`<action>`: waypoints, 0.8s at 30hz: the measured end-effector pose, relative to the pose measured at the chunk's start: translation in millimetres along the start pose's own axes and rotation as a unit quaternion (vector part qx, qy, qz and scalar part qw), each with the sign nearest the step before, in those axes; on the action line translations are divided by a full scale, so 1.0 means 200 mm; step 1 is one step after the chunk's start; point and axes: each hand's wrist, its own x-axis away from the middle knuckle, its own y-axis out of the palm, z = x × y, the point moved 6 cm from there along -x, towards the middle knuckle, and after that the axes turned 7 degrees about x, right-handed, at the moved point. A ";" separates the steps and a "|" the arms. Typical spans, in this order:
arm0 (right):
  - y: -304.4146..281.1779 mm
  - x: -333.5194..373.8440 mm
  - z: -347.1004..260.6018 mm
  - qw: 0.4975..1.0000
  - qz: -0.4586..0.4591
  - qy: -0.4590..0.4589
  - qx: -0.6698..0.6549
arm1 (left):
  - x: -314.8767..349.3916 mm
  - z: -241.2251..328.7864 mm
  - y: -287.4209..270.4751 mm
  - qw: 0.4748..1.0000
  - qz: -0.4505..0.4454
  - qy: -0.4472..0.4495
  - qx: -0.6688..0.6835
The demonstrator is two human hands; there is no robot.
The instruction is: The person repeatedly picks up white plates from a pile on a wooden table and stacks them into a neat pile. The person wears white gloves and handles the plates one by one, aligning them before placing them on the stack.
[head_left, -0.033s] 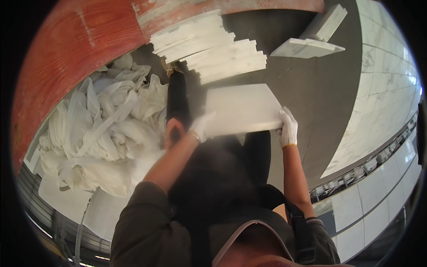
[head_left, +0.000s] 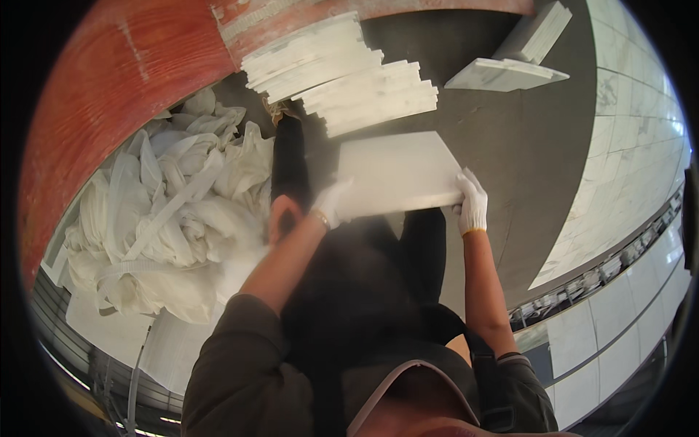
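Note:
A pale, smooth stone tile (head_left: 397, 171) is held level in front of my legs. On its left edge my left hand (head_left: 333, 202), in a white glove, is closed, with the fingertips partly hidden. My right hand (head_left: 472, 199), also gloved in white with a yellow cuff edge, grips the tile's right edge, thumb on top. Just beyond the tile, rows of white stone tiles (head_left: 342, 73) stand packed side by side on the dark grey floor.
A heap of crumpled white sacks (head_left: 167, 204) lies at my left, against a red curved surface (head_left: 138, 73). Far right, a tile (head_left: 502, 75) leans beside a small stack of tiles (head_left: 535, 35). Marble-patterned slabs (head_left: 626, 138) are laid out along the right.
The tile and both hands sit very slightly higher in the picture, a little farther from my body. My grip on the tile is the same.

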 end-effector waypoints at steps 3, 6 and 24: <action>0.16 -0.27 0.08 0.999 -0.019 0.001 -0.030 | -0.34 0.03 -0.03 0.998 0.042 0.022 0.029; 0.31 -0.48 0.06 0.999 -0.026 -0.004 -0.032 | -0.60 0.09 -0.07 0.999 0.037 0.004 0.019; 0.65 -0.68 -0.22 0.877 -0.171 -0.204 0.400 | -0.60 0.21 -0.04 0.929 -0.018 0.064 0.365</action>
